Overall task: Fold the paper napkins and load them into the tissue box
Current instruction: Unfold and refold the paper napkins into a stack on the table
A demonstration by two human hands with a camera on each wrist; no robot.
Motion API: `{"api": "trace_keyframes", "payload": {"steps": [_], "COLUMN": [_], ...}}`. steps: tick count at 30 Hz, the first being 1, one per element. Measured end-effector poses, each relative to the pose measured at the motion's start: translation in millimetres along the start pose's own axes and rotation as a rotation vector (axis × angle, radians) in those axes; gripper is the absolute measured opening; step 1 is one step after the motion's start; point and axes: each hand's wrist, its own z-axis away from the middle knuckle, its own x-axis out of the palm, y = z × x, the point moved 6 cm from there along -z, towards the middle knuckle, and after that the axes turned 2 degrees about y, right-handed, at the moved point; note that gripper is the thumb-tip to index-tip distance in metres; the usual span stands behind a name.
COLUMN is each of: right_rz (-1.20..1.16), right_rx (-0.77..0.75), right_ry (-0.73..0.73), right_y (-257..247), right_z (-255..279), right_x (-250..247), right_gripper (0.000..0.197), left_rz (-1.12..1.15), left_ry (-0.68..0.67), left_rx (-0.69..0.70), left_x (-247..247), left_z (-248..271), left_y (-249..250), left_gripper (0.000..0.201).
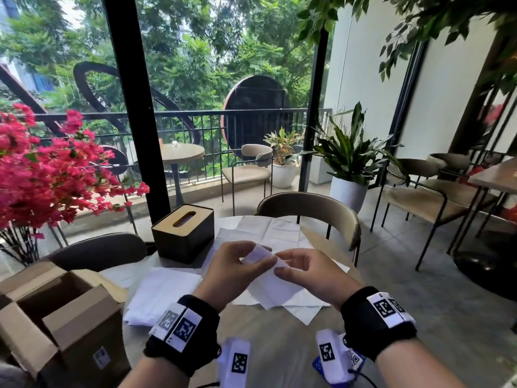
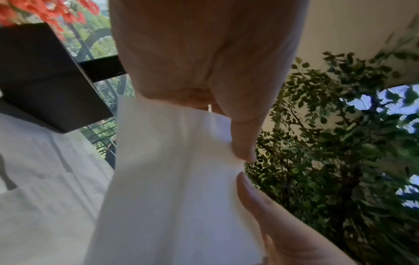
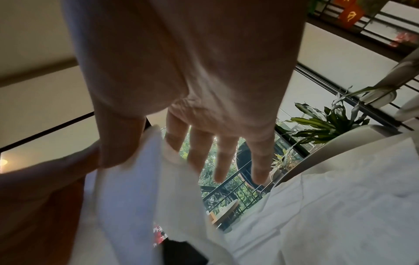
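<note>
Both hands hold one white paper napkin [image 1: 279, 287] just above the round table [image 1: 279, 345]. My left hand [image 1: 258, 257] pinches its upper left part between thumb and fingers. My right hand [image 1: 279, 265] pinches the upper right edge with thumb and index finger, its other fingers [image 3: 226, 161] spread straight. The napkin [image 2: 181, 179] hangs below the left thumb [image 2: 242, 139], partly folded over. The tissue box [image 1: 183, 233], black with a slotted wooden lid, stands upright at the back left, an arm's reach from the hands. Its inside is hidden.
Unfolded loose napkins [image 1: 268, 231] lie spread behind and under the hands, and a stack of napkins [image 1: 165, 292] sits at the left. An open cardboard box [image 1: 56, 312] stands off the table's left edge. A chair [image 1: 316, 211] faces me; pink flowers [image 1: 50, 169] are at the left.
</note>
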Motion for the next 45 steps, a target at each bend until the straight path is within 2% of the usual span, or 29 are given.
{"api": "trace_keyframes", "payload": {"steps": [2, 5, 8, 11, 13, 15, 17, 20, 23, 26, 27, 30, 32, 36, 41, 44, 45], "right_rz": [-0.044, -0.105, -0.205, -0.280, -0.325, -0.382, -0.449, -0.525, -0.564, -0.531, -0.502, -0.387, -0.296, -0.167, -0.062, 0.018, 0.052], "right_rx": [-0.002, 0.020, 0.055, 0.116, 0.179, 0.265, 0.359, 0.459, 0.492, 0.501, 0.498, 0.497, 0.508, 0.544, 0.620, 0.646, 0.649], "right_ry": [-0.022, -0.030, -0.057, -0.043, -0.018, 0.010, 0.048, 0.060, 0.020, -0.038, -0.062, -0.074, -0.022, 0.129, 0.262, 0.291, 0.293], "right_y": [0, 4, 3, 3, 6, 12, 22, 39, 46, 42, 38, 37, 41, 57, 75, 84, 87], "right_z": [-1, -1, 0, -2, -4, -6, -4, 4, 9, 13, 12, 9, 7, 4, 4, 4, 3], "right_x": [3, 5, 7, 6, 5, 5, 6, 15, 30, 42, 44, 40, 29, -7, -42, -49, -50], "right_gripper": [0.021, 0.025, 0.020, 0.019, 0.020, 0.022, 0.023, 0.025, 0.022, 0.011, 0.010, 0.028, 0.033, 0.026, 0.017, 0.014, 0.014], "left_rz": [0.012, 0.081, 0.262, 0.391, 0.440, 0.439, 0.419, 0.385, 0.303, 0.189, 0.141, -0.068, -0.188, -0.426, -0.788, -0.944, -1.003], "left_ry": [0.032, 0.083, 0.107, 0.171, 0.074, -0.047, -0.065, -0.051, -0.037, -0.006, 0.009, 0.078, 0.133, 0.158, 0.102, 0.058, 0.048], "left_rx": [0.021, 0.007, -0.138, -0.333, -0.441, -0.461, -0.455, -0.467, -0.485, -0.472, -0.449, -0.422, -0.442, -0.514, -0.553, -0.555, -0.550], "left_x": [-4, -12, -16, -18, -10, -3, -2, -3, -11, -30, -40, -87, -121, -163, -170, -165, -162], "left_z": [2, 6, 9, 10, 13, 16, 17, 20, 21, 21, 18, 9, 5, 3, 1, 2, 1], "left_y": [2, 0, -16, -35, -40, -39, -42, -50, -62, -69, -70, -77, -91, -122, -137, -131, -128], "left_gripper": [0.042, 0.035, 0.041, 0.034, 0.031, 0.022, 0.011, 0.010, 0.013, 0.036, 0.037, 0.015, 0.012, 0.012, 0.023, 0.015, 0.019]}}
